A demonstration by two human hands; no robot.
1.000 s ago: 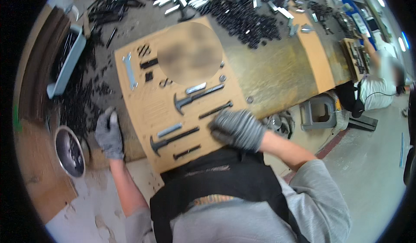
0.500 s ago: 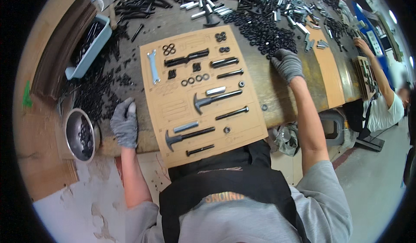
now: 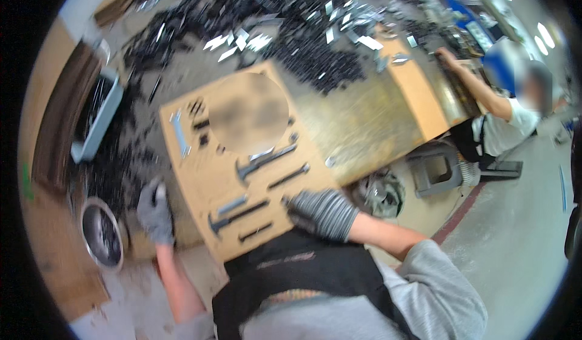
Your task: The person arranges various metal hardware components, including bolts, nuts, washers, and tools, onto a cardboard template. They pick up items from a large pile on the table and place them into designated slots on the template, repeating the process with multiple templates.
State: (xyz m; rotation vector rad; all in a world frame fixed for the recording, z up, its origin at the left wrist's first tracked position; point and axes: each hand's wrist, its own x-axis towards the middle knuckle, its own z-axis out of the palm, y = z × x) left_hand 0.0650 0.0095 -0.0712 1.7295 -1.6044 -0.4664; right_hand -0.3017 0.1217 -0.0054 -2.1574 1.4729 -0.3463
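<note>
A brown cardboard sheet with metal parts on it lies slanted in front of me at the table edge. On it are an open-ended wrench, a black T-headed part, a second T-headed part, a silver tube, a bolt and a short dark bolt. My right hand, in a grey knit glove, is over the sheet's lower right, fingertips together; anything in them is hidden. My gloved left hand rests left of the sheet, fingers curled in, contents hidden.
Black small parts and silver tubes are heaped across the back. A metal bowl and a light blue tray stand left. A cardboard strip lies right, near a co-worker. A ring lies beside the sheet.
My right hand has come from the black ring pile toward me, onto the sheet's lower right. My left hand stays left of the sheet. The whole view has shifted and blurred.
</note>
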